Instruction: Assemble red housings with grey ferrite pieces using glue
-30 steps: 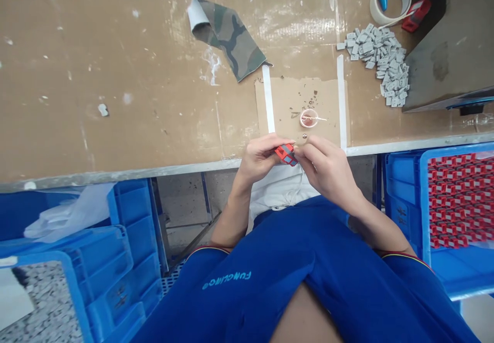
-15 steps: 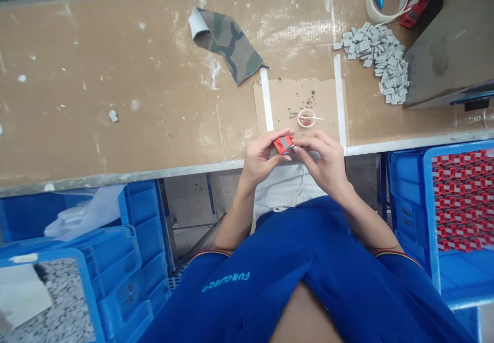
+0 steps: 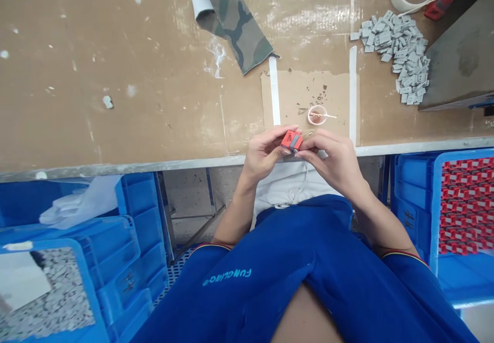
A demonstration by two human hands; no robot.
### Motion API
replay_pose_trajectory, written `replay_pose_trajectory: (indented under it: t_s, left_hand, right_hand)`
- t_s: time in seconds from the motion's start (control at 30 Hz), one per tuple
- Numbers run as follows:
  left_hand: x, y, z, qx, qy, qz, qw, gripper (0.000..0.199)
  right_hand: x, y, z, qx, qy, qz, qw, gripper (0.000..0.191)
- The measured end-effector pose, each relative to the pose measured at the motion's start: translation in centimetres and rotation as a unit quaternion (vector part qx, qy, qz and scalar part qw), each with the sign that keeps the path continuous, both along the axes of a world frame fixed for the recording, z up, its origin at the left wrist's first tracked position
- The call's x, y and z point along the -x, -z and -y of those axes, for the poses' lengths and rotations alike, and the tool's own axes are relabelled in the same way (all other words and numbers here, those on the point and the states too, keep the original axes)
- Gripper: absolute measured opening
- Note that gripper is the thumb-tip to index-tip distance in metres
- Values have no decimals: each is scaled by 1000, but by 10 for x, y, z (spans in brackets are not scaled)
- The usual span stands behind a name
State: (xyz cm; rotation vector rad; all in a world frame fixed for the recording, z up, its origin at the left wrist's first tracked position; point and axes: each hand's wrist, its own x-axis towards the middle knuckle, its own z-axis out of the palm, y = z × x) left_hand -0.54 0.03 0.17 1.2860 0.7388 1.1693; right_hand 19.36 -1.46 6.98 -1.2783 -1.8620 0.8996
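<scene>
At the centre of the frame, just over the pale metal front edge (image 3: 116, 167) of the scuffed brown desk (image 3: 116, 75), a small red rectangular plastic block (image 3: 287, 140) with a grey face, pinched between the curled fingertips of the left hand (image 3: 264, 152) and right hand (image 3: 332, 160), both closed narrow on it. Just above, between two white tape strips (image 3: 274, 91), a tan cardboard pad (image 3: 285, 88) carrying a small clear cup (image 3: 317, 115). Upper right, a loose heap of grey plastic pieces (image 3: 401, 55); upper left of the hands, a camouflage fabric strip (image 3: 235, 26).

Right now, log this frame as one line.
left hand: holds red block | right hand: fingertips on red block | nearest: small cup
</scene>
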Motion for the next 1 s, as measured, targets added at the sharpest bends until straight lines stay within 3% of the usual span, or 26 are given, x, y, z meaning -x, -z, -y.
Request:
replay_pose_trajectory:
  t_s: [0.3, 0.47, 0.63, 0.8, 1.0]
  left_hand:
    - [2, -4, -5, -26, -10, -34, 999, 32]
    - [-4, -1, -4, -39, -31, -8, 999, 34]
    - [-5, 5, -5, -20, -60, 11, 998, 44]
    - [-3, 5, -6, 16, -15, 39, 999, 48]
    - [-3, 3, -7, -3, -12, 36, 999, 46]
  right_hand:
    - [16, 7, 10, -16, 86, 8, 996, 16]
    - [21, 9, 17, -43, 116, 14, 992, 12]
    - [25, 13, 21, -76, 132, -45, 987, 12]
    - [28, 12, 21, -71, 128, -49, 988, 10]
    - [30, 8, 19, -102, 137, -27, 985, 9]
